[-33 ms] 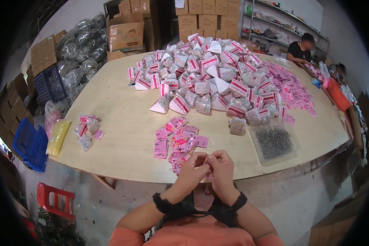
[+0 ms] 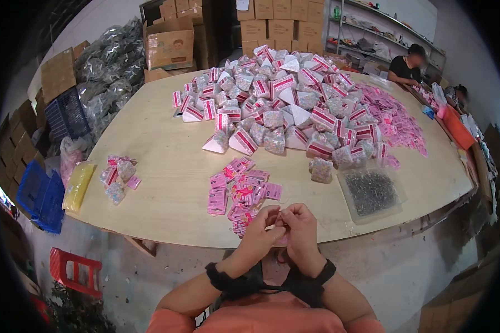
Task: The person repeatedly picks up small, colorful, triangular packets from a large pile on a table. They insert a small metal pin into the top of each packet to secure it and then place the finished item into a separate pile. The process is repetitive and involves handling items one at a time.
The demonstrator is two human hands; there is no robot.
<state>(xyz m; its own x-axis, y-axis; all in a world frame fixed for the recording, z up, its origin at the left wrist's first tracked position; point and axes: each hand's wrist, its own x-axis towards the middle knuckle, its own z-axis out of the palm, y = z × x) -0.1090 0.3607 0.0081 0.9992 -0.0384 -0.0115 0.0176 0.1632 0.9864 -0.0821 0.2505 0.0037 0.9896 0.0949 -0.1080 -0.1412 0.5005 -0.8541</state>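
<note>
My left hand and my right hand meet at the table's near edge, fingertips pinched together. Between them is something small that the fingers mostly hide; a bit of pink shows under the right palm. Just beyond my left hand lies a loose pile of pink printed cards, some overlapping. To the right of my hands sits a clear shallow tray full of small dark metal pieces. A small bag of pale multicoloured bits rests beside that tray.
A big heap of filled bags with pink-and-white labels covers the table's far half, with pink cards spread to its right. At left lie a few bags and a yellow packet. A red stool stands below; a person sits far right.
My fingers have shifted very slightly against each other where they meet. Everything else on the table looks the same.
</note>
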